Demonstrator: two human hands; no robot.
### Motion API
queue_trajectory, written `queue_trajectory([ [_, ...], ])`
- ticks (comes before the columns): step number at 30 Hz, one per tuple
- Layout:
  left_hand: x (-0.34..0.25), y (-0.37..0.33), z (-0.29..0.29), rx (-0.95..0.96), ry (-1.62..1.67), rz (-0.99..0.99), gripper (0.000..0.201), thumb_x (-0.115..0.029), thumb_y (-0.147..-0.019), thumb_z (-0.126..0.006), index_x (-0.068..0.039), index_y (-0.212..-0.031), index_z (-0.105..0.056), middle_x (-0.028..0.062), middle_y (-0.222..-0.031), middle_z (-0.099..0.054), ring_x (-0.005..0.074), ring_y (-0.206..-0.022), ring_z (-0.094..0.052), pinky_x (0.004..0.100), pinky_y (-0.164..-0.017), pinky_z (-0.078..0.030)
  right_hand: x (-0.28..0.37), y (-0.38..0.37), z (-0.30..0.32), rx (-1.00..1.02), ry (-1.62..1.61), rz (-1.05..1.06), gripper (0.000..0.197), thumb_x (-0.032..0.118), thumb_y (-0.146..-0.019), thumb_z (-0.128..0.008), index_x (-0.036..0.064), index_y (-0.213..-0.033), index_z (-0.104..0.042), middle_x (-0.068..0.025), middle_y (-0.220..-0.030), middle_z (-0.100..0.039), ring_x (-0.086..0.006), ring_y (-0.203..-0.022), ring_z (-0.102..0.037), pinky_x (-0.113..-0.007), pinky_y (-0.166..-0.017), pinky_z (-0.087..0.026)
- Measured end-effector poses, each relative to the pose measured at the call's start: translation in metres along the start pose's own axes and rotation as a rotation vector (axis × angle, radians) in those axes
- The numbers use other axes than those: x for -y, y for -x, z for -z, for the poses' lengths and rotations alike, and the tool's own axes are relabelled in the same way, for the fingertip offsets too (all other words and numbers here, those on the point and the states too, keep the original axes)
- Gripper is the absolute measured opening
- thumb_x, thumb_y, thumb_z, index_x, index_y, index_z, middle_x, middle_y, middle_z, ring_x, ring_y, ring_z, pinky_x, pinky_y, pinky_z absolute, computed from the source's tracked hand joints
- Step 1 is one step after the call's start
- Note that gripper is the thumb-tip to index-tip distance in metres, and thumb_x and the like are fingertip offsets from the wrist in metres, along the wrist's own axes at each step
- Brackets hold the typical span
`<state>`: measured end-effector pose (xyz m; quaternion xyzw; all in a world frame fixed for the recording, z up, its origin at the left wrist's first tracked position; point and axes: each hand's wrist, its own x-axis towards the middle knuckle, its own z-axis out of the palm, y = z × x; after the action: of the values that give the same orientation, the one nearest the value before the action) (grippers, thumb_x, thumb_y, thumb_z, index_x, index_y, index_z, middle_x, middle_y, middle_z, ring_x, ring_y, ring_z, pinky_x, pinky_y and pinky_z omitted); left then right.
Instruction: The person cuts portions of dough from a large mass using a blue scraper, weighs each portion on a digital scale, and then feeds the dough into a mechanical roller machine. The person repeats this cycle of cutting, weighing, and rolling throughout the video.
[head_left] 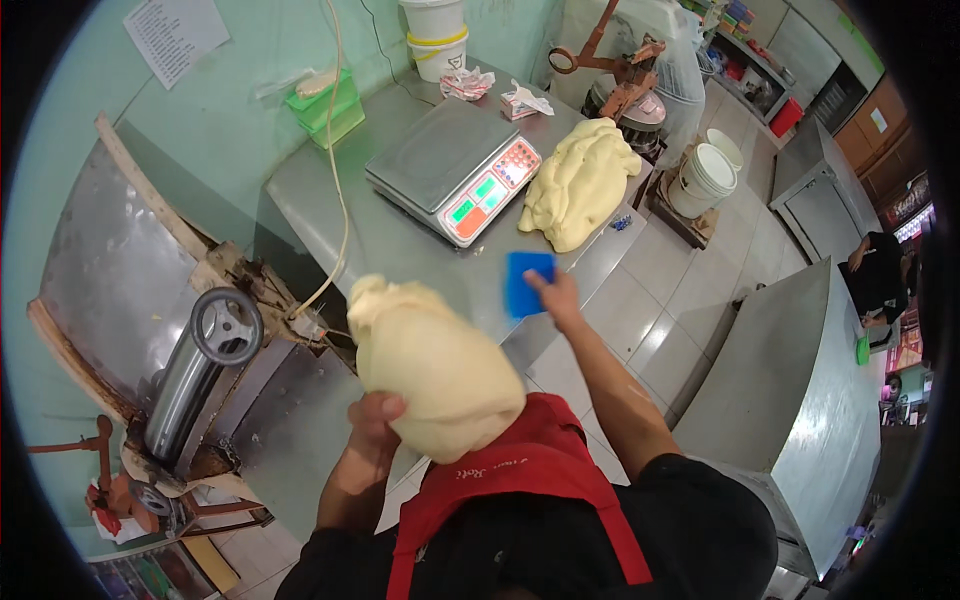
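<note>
A big pale lump of dough [435,365] is held up close to my body, over the near edge of the steel table. My left hand [378,415] grips its lower left side, with the thumb showing and the other fingers hidden beneath. In my right hand [555,292] is a blue dough scraper [528,285], slightly blurred, pinched by its right edge. Beyond the scraper a second, yellower mass of dough [580,190] lies on the table. To its left stands a digital scale [455,170] with a bare plate and lit display.
The steel table [310,200] meets a green wall. A dough roller machine [205,370] with a handwheel stands at left. White buckets [708,170], a rusty-armed machine [630,85] and steel counters [770,380] are at right. Another person [880,275] is at the far right.
</note>
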<state>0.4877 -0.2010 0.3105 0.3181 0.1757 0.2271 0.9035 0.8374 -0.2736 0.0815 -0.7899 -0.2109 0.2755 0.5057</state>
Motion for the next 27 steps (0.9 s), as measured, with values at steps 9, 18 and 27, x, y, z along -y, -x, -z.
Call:
queue_trajectory([
  [9, 0.084, -0.189, 0.033, 0.045, 0.153, 0.177, 0.087, -0.043, -0.09, -0.074, 0.002, -0.157, -0.041, 0.0211, -0.148, -0.059, 0.0379, -0.132, -0.062, 0.0527, -0.11, -0.054, 0.036, -0.077, 0.122, -0.112, -0.827, 0.074, 0.028, 0.023, -0.101, -0.075, 0.0048, -0.12, -0.069, -0.002, -0.108, -0.075, -0.0124, -0.094, -0.07, -0.031, -0.086, -0.056],
  [18, 0.117, -0.188, 0.082, -0.916, -0.856, 0.006, 0.108, -0.034, -0.091, -0.084, 0.006, -0.166, -0.017, 0.0265, -0.168, -0.034, 0.0388, -0.152, -0.041, 0.0512, -0.119, -0.041, 0.024, -0.142, 0.122, 0.174, -0.057, 0.068, 0.036, 0.033, -0.104, -0.073, -0.0008, -0.117, -0.072, -0.0012, -0.102, -0.073, -0.0092, -0.088, -0.064, -0.027, -0.081, -0.053],
  [27, 0.146, -0.342, 0.152, -0.783, -1.034, -0.225, 0.106, -0.031, -0.091, -0.086, 0.011, -0.159, -0.017, 0.0283, -0.159, -0.036, 0.0355, -0.15, -0.037, 0.0438, -0.127, -0.026, 0.084, -0.304, 0.035, 0.396, -0.236, 0.219, 0.051, 0.042, -0.106, -0.067, -0.0011, -0.133, -0.068, -0.0214, -0.135, -0.065, -0.0274, -0.123, -0.062, -0.038, -0.106, -0.048],
])
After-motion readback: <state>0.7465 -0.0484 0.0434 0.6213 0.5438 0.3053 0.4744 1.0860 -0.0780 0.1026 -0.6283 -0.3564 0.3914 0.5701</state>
